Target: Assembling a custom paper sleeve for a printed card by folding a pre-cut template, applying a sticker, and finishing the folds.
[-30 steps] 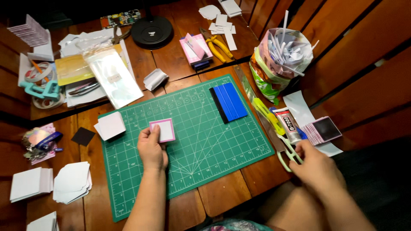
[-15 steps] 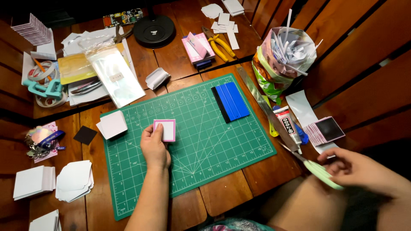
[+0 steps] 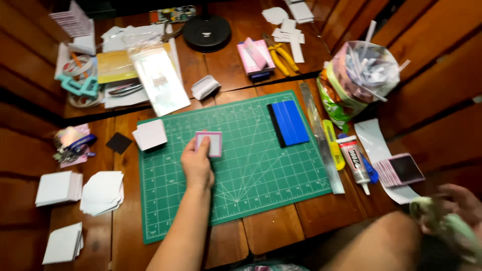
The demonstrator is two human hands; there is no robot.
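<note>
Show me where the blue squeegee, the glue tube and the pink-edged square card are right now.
Blue squeegee (image 3: 287,123): head view, middle of its blue blade.
Glue tube (image 3: 354,159): head view, middle of the tube body.
Pink-edged square card (image 3: 213,143): head view, white centre, beside the left hand (image 3: 197,164).
</note>
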